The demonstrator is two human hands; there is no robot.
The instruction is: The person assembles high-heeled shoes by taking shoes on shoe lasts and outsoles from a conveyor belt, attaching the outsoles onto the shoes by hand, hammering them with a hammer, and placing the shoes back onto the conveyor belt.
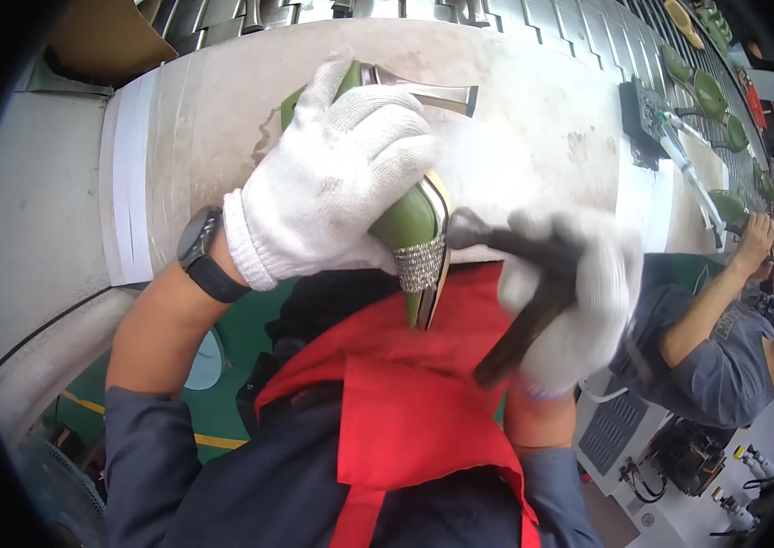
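Observation:
A green high-heeled shoe (403, 224) is gripped in my white-gloved left hand (337, 164), tilted with its pointed toe toward me and its heel up at the far side. A glittering band crosses the front of the shoe, and its sole edge faces right. In my right hand (588, 292), also gloved and somewhat smeared by motion, is a dark hammer (529, 248). The rounded end of the hammer head is right beside the sole edge near the band; whether they touch I cannot tell. My left glove covers the middle of the shoe.
Under my hands lies a pale, stained worktop (533, 137). Beyond it runs a slatted metal conveyor (579, 32) with several green shoes (707, 91) at the right. A dark block with a light tube (693, 173) sits at the worktop's right edge. A co-worker (711, 342) is at the right.

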